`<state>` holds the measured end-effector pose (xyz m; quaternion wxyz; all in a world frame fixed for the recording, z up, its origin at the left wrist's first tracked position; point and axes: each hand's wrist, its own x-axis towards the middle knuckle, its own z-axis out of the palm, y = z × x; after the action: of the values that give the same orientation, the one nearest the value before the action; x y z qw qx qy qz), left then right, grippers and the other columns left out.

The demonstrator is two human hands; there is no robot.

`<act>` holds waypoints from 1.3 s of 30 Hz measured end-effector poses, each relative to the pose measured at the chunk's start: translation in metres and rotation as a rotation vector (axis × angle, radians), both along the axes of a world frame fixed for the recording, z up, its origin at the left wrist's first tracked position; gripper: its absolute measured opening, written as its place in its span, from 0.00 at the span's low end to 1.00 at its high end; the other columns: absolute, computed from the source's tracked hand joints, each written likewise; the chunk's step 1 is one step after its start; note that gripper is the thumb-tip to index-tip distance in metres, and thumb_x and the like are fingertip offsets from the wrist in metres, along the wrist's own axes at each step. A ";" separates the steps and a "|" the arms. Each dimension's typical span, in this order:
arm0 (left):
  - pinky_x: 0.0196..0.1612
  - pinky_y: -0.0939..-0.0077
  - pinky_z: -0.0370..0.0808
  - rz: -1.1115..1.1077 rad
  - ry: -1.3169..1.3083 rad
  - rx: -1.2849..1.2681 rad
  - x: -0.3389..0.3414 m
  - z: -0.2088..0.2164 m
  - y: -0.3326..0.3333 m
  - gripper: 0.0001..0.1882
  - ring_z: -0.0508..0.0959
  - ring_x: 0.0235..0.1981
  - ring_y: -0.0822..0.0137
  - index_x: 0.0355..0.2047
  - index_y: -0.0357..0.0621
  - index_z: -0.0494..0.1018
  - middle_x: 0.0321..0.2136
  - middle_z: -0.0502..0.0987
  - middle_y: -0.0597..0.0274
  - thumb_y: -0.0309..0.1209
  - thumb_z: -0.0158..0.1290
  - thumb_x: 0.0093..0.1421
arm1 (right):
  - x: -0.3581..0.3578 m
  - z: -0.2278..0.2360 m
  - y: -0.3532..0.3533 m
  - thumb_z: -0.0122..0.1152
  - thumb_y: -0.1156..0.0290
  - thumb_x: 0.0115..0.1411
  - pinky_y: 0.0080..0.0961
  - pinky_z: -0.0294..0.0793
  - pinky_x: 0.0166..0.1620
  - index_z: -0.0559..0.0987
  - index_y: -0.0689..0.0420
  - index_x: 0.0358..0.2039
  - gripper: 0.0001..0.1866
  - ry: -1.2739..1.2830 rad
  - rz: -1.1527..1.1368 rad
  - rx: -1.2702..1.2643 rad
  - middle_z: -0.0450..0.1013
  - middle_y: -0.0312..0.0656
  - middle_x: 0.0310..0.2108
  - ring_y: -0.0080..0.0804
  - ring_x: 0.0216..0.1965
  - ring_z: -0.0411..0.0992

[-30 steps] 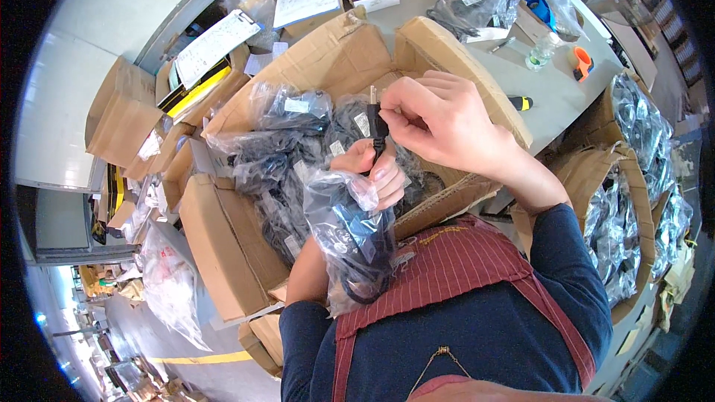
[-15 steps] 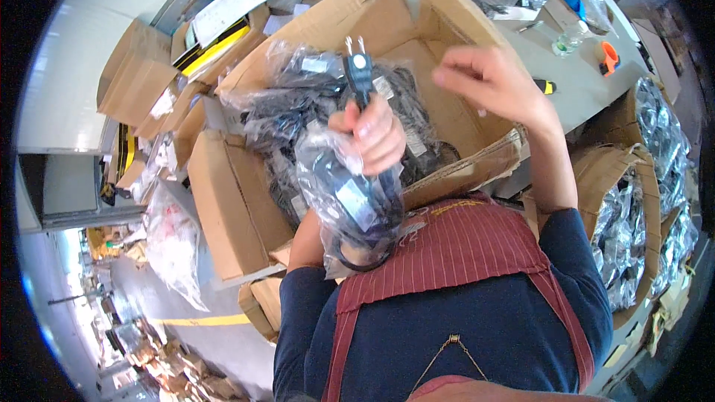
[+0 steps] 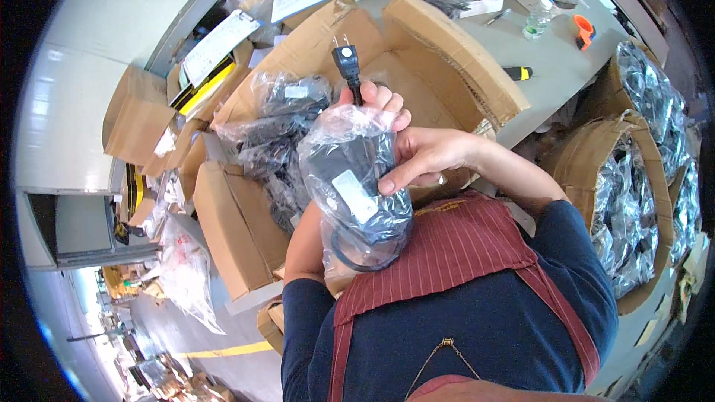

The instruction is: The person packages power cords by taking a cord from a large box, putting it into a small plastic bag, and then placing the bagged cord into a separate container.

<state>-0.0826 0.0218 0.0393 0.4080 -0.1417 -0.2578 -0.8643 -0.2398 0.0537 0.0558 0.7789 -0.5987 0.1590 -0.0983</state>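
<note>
A power cord in a clear plastic bag (image 3: 356, 197) is held up in front of my apron, with a white label and a loop of black cable showing through the plastic. Its black plug (image 3: 347, 61) sticks out of the top, prongs upward. My left hand (image 3: 378, 98) is closed around the upper end, just below the plug, partly hidden behind the bag. On the bag's right side my right hand (image 3: 430, 156) grips it, thumb across the front. Behind and below stands an open cardboard box (image 3: 447, 59) with more bagged black cords (image 3: 287, 100) inside.
Cartons of bagged items (image 3: 625, 201) stand at the right. The grey table (image 3: 555, 82) bears a bottle (image 3: 536, 21), an orange tape dispenser (image 3: 584, 31) and a yellow-black tool (image 3: 518, 73). Clipboards (image 3: 221, 45) lie at far left; a plastic bag (image 3: 186, 268) hangs at the left.
My right hand has come from above the box's right side down and left onto the bag, taking hold of it. The left hand keeps its grip on the cord near the plug.
</note>
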 end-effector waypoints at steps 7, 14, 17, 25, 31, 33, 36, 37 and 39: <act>0.47 0.73 0.74 0.170 -0.733 -0.157 -0.015 0.041 -0.007 0.24 0.77 0.42 0.64 0.48 0.35 0.73 0.41 0.78 0.60 0.44 0.49 0.64 | -0.050 -0.004 0.022 0.68 0.61 0.58 0.20 0.46 0.15 0.74 0.56 0.15 0.19 -0.063 -0.279 0.116 0.59 0.27 0.10 0.15 0.10 0.54; 0.47 0.67 0.74 0.435 -1.570 -0.545 -0.011 -0.053 -0.071 0.19 0.79 0.42 0.62 0.44 0.40 0.78 0.40 0.80 0.55 0.43 0.50 0.64 | -0.138 -0.012 0.062 0.66 0.65 0.56 0.19 0.42 0.14 0.74 0.55 0.13 0.17 -0.284 -0.761 0.266 0.60 0.27 0.08 0.13 0.08 0.51; 0.54 0.52 0.65 0.609 -2.144 -1.413 0.032 -0.152 -0.069 0.21 0.71 0.52 0.46 0.53 0.47 0.72 0.51 0.71 0.46 0.38 0.52 0.60 | -0.186 -0.020 0.086 0.65 0.65 0.56 0.19 0.45 0.13 0.74 0.56 0.13 0.17 -0.269 -1.102 0.143 0.61 0.30 0.07 0.15 0.07 0.52; 0.62 0.41 0.50 0.595 -2.267 -1.736 0.025 -0.177 -0.044 0.30 0.56 0.64 0.43 0.62 0.46 0.62 0.61 0.59 0.40 0.35 0.51 0.58 | -0.320 -0.001 0.228 0.65 0.59 0.54 0.21 0.55 0.17 0.80 0.59 0.20 0.15 0.677 -1.962 0.004 0.64 0.32 0.10 0.19 0.12 0.60; 0.61 0.29 0.48 0.616 -2.618 -1.407 0.021 -0.159 -0.053 0.43 0.43 0.70 0.39 0.68 0.49 0.52 0.68 0.45 0.35 0.50 0.56 0.59 | -0.345 -0.028 0.296 0.55 0.40 0.59 0.39 0.76 0.37 0.83 0.60 0.27 0.31 1.878 -1.950 0.065 0.78 0.45 0.21 0.40 0.24 0.78; 0.62 0.30 0.48 0.612 -2.697 -1.250 0.021 -0.147 -0.053 0.47 0.42 0.70 0.38 0.69 0.50 0.48 0.67 0.44 0.32 0.53 0.57 0.57 | -0.312 -0.022 0.269 0.55 0.42 0.61 0.36 0.76 0.35 0.84 0.57 0.32 0.28 1.443 -2.138 0.037 0.78 0.46 0.22 0.35 0.23 0.78; 0.63 0.33 0.48 0.527 -2.761 -0.976 0.036 -0.146 -0.068 0.56 0.43 0.69 0.35 0.71 0.54 0.40 0.66 0.44 0.25 0.59 0.60 0.52 | -0.270 -0.042 0.215 0.60 0.55 0.63 0.25 0.77 0.30 0.82 0.60 0.42 0.20 0.722 -2.043 -0.022 0.78 0.40 0.25 0.25 0.22 0.75; 0.64 0.34 0.47 0.469 -2.750 -0.934 0.037 -0.144 -0.071 0.56 0.44 0.69 0.35 0.71 0.56 0.40 0.65 0.45 0.24 0.58 0.60 0.52 | -0.251 -0.042 0.195 0.59 0.56 0.63 0.26 0.77 0.29 0.81 0.61 0.42 0.19 0.647 -1.933 -0.145 0.78 0.40 0.24 0.24 0.22 0.75; 0.64 0.34 0.46 0.452 -2.718 -0.896 0.035 -0.146 -0.074 0.53 0.49 0.67 0.34 0.71 0.61 0.43 0.63 0.50 0.24 0.55 0.61 0.52 | -0.223 -0.039 0.159 0.56 0.60 0.66 0.21 0.71 0.25 0.80 0.61 0.39 0.15 0.396 -1.686 -0.066 0.72 0.33 0.19 0.18 0.20 0.69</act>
<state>-0.0479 -0.0525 -0.1066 -0.1001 0.7023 -0.6984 -0.0949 -0.4623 0.2128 0.0171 0.3866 -0.3095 0.6795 -0.5414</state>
